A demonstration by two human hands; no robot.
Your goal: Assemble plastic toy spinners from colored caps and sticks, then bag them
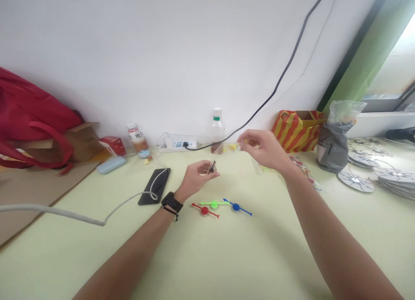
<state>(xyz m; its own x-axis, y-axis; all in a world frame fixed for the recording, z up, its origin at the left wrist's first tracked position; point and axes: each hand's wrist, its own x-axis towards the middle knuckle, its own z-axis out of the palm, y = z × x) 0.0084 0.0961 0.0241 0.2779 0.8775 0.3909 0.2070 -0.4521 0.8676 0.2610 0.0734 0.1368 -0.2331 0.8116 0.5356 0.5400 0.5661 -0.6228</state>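
My left hand (198, 177), with a black watch on the wrist, is closed in a pinch around a small black arrow spinner (212, 167). Raised to the right, my right hand (261, 146) has its fingers pinched on a small whitish, see-through piece (239, 147), too small to name. Below both hands three arrow spinners lie close together on the table (207, 256): a red arrow spinner (204, 211), a light green arrow spinner (214, 204) and a blue arrow spinner (236, 207).
A black phone (154, 186) with a white cable lies left. Along the wall stand a power strip (177, 143), a clear bottle (217, 131) and a drink bottle (136, 138). At right are a striped bag (296, 131), a grey bag (333, 146) and grey discs (355, 181).
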